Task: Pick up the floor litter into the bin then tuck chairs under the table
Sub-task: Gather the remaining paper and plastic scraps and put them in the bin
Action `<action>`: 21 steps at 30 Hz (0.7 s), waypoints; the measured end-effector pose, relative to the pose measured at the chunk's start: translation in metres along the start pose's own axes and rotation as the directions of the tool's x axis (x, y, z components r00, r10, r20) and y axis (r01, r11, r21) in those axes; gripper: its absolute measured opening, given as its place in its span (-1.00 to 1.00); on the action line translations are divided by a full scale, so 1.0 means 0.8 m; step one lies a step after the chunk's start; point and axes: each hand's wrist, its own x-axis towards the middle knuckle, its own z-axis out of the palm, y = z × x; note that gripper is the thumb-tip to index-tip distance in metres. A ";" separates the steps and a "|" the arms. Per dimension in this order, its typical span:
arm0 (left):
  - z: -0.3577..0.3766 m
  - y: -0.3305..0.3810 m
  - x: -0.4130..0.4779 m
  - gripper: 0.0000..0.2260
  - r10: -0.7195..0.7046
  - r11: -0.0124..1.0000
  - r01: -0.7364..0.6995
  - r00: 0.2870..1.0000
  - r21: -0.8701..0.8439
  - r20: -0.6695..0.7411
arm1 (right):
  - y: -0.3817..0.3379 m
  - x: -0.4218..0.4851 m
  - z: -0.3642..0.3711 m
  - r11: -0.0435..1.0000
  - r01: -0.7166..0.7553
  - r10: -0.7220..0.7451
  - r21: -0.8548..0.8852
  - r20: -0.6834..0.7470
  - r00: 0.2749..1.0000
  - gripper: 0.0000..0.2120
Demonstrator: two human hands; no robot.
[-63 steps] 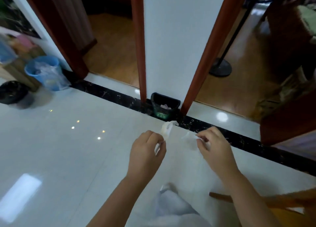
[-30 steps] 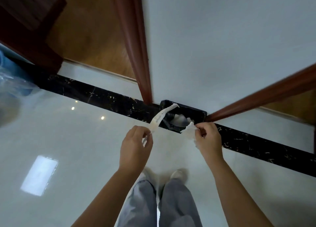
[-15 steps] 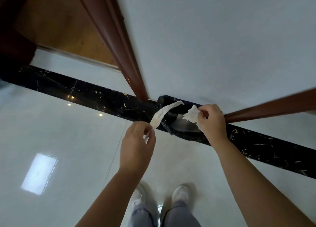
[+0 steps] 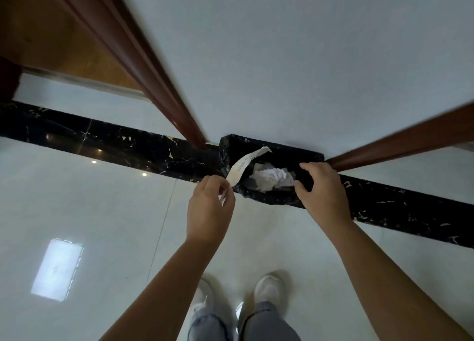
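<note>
The black-lined bin (image 4: 272, 202) stands against the white wall (image 4: 282, 58), on the dark marble strip (image 4: 115, 145) of the floor. At the bin's left corner, the left hand (image 4: 210, 212) pinches a paper strip (image 4: 243, 164) between thumb and fingers, and the strip's free end arches over the bin's opening. A crumpled tissue (image 4: 274, 177) lies inside the bin. The right hand (image 4: 323, 189) is over the bin's right end, fingers spread and loose, holding nothing. White shoes (image 4: 268, 288) stand near the bin's front.

Left hand (image 4: 210, 209) pinching paper strip (image 4: 243, 164), over bin (image 4: 270, 199)
</note>
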 end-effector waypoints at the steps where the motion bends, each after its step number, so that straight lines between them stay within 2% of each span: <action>1: 0.007 0.001 0.001 -0.98 0.000 1.000 0.000 1.000 0.004 0.021 | 0.004 -0.005 -0.007 1.000 0.004 -0.004 -0.015 -0.002 1.000 -0.67; 6: 0.049 0.005 0.014 -0.95 0.078 0.996 -0.082 0.993 0.046 0.089 | 0.026 -0.020 -0.029 0.999 0.022 -0.024 -0.027 -0.053 0.998 -0.67; 13: 0.111 0.005 0.037 -0.92 0.141 0.981 -0.165 0.969 0.105 0.203 | 0.058 -0.042 -0.019 0.999 -0.036 0.036 0.008 -0.033 0.999 -0.64; 18: 0.122 -0.003 0.056 -0.79 0.197 0.943 -0.232 0.967 0.240 0.161 | 0.063 -0.064 -0.018 1.000 -0.030 0.031 0.006 -0.018 0.999 -0.65; 21: 0.105 0.002 0.056 -0.78 0.229 0.926 -0.260 0.963 0.274 0.139 | 0.057 -0.074 -0.028 0.999 -0.043 0.043 0.011 -0.006 0.999 -0.64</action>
